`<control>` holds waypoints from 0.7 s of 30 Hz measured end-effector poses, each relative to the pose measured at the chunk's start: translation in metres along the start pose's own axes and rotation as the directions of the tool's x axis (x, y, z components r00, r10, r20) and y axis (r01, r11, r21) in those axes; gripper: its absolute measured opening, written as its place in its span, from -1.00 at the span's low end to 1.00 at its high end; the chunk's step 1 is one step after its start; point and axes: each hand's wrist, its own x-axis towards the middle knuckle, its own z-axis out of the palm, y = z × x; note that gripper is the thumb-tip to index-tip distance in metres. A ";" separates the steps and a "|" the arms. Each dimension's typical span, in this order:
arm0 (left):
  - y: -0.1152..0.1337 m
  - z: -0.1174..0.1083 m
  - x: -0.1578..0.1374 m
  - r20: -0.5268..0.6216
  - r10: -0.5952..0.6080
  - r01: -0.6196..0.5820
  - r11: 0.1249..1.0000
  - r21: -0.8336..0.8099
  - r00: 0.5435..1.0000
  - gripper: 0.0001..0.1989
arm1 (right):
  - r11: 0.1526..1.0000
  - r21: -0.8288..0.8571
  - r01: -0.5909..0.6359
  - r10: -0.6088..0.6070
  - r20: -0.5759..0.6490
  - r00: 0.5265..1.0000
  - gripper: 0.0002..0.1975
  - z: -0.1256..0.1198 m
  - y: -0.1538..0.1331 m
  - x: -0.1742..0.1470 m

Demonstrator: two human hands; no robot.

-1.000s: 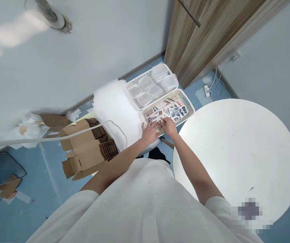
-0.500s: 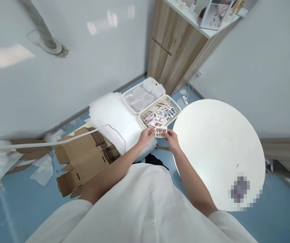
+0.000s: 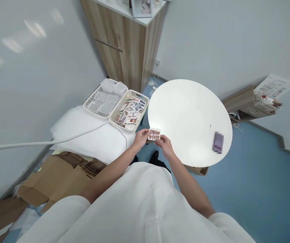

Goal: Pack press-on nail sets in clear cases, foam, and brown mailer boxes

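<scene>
Patterned card (image 3: 154,134), shifted nearer the round table (image 3: 187,125).
Left hand (image 3: 141,139) and right hand (image 3: 165,145) each narrowed to a pinch on it, by the table's edge.

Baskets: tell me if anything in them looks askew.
The cards in the right basket lie jumbled, overlapping at mixed angles; the clear boxes beside them sit in rough rows. Nothing looks spilled.

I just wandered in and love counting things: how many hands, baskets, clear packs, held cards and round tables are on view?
Hands: 2 (left hand, right hand)
Baskets: 2 (pack basket, card basket)
Clear packs visible: 6
Held card: 1
Round table: 1
Total: 12
The loose cards overlap too much to count.
</scene>
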 end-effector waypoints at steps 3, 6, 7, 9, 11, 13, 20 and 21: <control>0.002 0.027 0.001 0.047 -0.056 0.058 0.997 -0.047 0.997 -0.74 | 0.999 0.041 0.026 -0.024 -0.041 0.999 -0.70 -0.023 0.001 -0.005; 0.002 0.060 -0.002 0.115 -0.119 0.121 0.993 -0.005 0.986 -0.77 | 0.995 0.058 0.083 -0.073 -0.151 0.986 -0.72 -0.050 -0.001 -0.005; 0.001 0.071 -0.004 0.146 -0.136 0.135 0.991 0.022 0.980 -0.78 | 0.992 0.065 0.105 -0.091 -0.192 0.977 -0.72 -0.061 -0.002 -0.005; -0.001 0.091 -0.006 0.223 -0.150 0.132 0.987 0.094 0.963 -0.78 | 0.987 0.068 0.146 -0.125 -0.247 0.961 -0.72 -0.084 -0.005 -0.004; -0.003 0.107 -0.005 0.281 -0.141 0.096 0.982 0.165 0.949 -0.77 | 0.984 0.046 0.172 -0.156 -0.244 0.957 -0.70 -0.107 -0.008 -0.003; -0.002 0.119 -0.001 0.295 -0.125 0.065 0.976 0.206 0.947 -0.73 | 0.981 -0.001 0.194 -0.190 -0.208 0.960 -0.68 -0.128 -0.009 -0.002; -0.005 0.157 0.006 0.348 -0.126 0.009 0.947 0.320 0.929 -0.77 | 0.979 -0.057 0.198 -0.205 -0.211 0.956 -0.68 -0.179 -0.004 0.000; -0.009 0.162 0.004 0.346 -0.134 0.020 0.949 0.315 0.929 -0.78 | 0.981 -0.038 0.192 -0.195 -0.222 0.955 -0.67 -0.183 -0.002 0.000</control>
